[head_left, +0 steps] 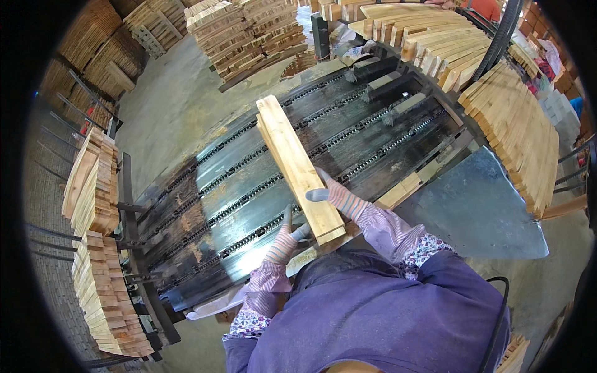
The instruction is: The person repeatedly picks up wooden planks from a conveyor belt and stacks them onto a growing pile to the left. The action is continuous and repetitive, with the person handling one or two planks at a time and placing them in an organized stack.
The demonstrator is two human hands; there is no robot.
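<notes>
A small stack of long pale wooden boards [292, 155] lies slantwise across a dark metal chain conveyor [249, 180], its near end close to my body. My right hand [339, 194], in a striped glove with grey fingertips, grips the boards from the right; its thumb lies over the top face. On the other side, my left hand [284, 241], gloved alike, is beside the near part of the boards with fingers stretched and thumb apart. Whether its fingers touch the wood I cannot tell. The undersides of the boards are hidden.
Stacked boards [99, 286] line a dark rack at the left. Long rows of boards [513, 127] curve along the right and far right. A grey metal sheet [479, 208] lies right of the conveyor. Farther back stands a tall wood pile [245, 37].
</notes>
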